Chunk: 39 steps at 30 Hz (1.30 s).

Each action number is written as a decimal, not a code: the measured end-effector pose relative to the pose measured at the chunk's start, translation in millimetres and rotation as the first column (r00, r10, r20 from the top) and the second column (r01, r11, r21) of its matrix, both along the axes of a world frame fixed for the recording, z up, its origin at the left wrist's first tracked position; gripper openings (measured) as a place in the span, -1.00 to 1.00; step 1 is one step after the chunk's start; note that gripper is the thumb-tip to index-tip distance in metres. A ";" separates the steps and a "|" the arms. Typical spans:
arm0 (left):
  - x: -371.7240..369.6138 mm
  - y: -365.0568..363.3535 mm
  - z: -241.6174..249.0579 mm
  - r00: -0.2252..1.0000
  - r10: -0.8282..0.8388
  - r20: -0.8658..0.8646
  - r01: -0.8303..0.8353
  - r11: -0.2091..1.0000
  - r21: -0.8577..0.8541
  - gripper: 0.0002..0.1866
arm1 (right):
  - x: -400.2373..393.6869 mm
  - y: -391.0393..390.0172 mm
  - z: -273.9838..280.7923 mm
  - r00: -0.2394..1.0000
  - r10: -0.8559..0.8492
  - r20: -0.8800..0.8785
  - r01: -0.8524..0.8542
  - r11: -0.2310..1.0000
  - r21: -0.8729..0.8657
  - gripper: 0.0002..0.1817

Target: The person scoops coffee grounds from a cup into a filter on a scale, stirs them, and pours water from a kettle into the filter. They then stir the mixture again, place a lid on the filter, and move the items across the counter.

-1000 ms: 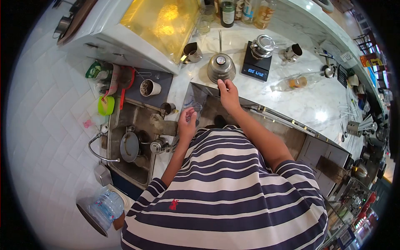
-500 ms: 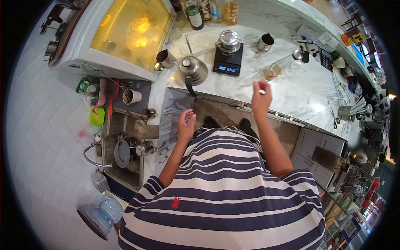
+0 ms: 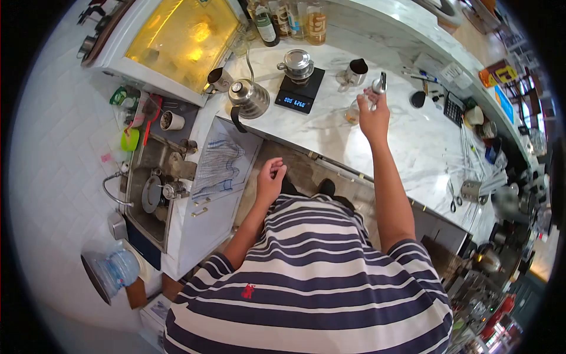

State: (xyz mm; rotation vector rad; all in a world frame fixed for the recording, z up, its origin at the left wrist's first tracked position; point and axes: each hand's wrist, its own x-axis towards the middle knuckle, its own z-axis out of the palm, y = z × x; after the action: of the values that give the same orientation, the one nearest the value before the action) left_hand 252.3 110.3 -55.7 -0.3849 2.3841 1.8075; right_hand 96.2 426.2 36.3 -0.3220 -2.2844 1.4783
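My right hand (image 3: 375, 118) is closed on a metal spoon (image 3: 380, 84), whose shiny bowl points up past my fingers. Just left of that hand, partly hidden by it, a small clear glass (image 3: 352, 113) with amber liquid stands on the marble counter. My left hand (image 3: 272, 178) hangs over the floor gap before the counter, fingers loosely curled with nothing seen in them. A metal drip filter (image 3: 297, 61) sits on a black digital scale (image 3: 300, 94) with a lit display. Left of it stands a steel gooseneck kettle (image 3: 250, 97). A steel pitcher (image 3: 355, 72) is behind the glass.
Another pitcher (image 3: 219, 79) stands by the yellow-lit cabinet (image 3: 177, 35); several bottles (image 3: 265, 26) line the back. A round black object (image 3: 417, 99), a calculator (image 3: 453, 108) and scissors (image 3: 455, 197) lie at right. At left are a sink (image 3: 141, 221) with dishes and an open cabinet door (image 3: 221, 177).
My right hand has moved to the spoon, which lay on the counter, and now holds it raised. The view has shifted, showing more of the cabinet door. My left hand stays low, its fingers more curled.
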 end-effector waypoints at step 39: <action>237.5 -382.4 55.8 0.792 0.547 -0.271 -0.587 0.804 -0.092 -0.59 | 128.2 -556.5 113.4 0.531 0.811 -0.244 -0.819 0.418 -0.393 -0.60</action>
State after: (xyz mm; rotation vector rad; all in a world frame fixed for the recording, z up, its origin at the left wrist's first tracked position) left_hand 489.8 -272.1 0.1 -1.0808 2.8159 1.9521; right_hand 224.4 -130.3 149.7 0.8627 -2.0827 2.4907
